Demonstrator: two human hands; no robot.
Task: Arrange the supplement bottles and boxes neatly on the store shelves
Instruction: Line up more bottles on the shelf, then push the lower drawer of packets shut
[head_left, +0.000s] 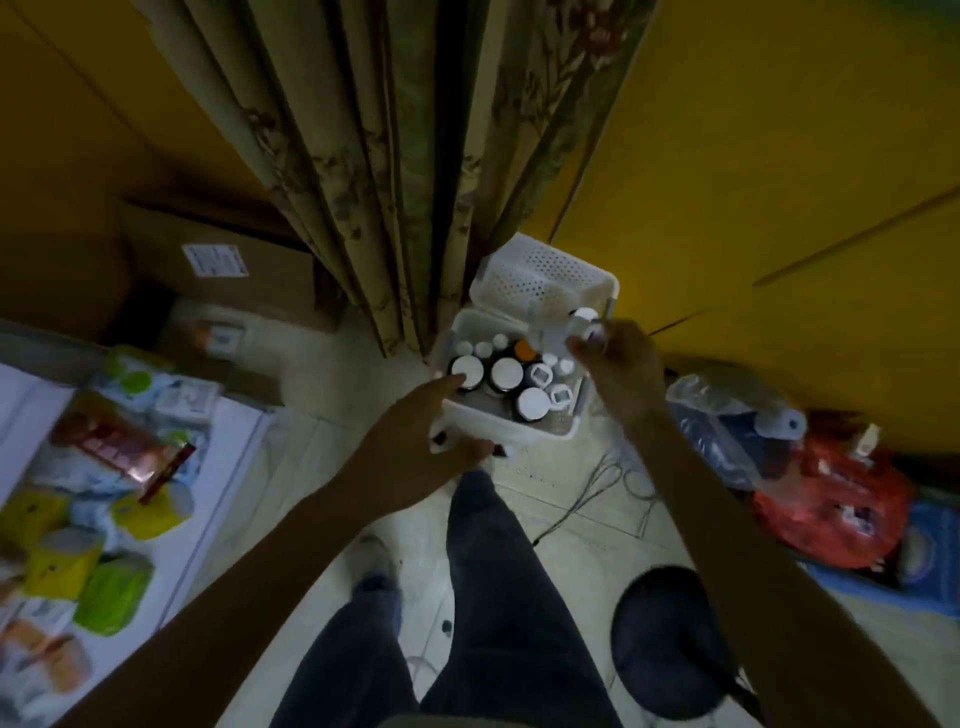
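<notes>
The right hand (615, 364) is pinching a small bottle (556, 338) above the basket (519, 428). The left hand (415, 431) is resting at its near rim; its grasp I cannot tell.

Floral curtain (395, 156), cardboard box (249, 280), dark stool (665, 639), perhaps a red bag (831, 509)

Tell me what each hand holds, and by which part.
The right hand pinches a blurred small white bottle, apparently round its body. The left hand seems to grip the white bin by its near-left rim corner.
</notes>
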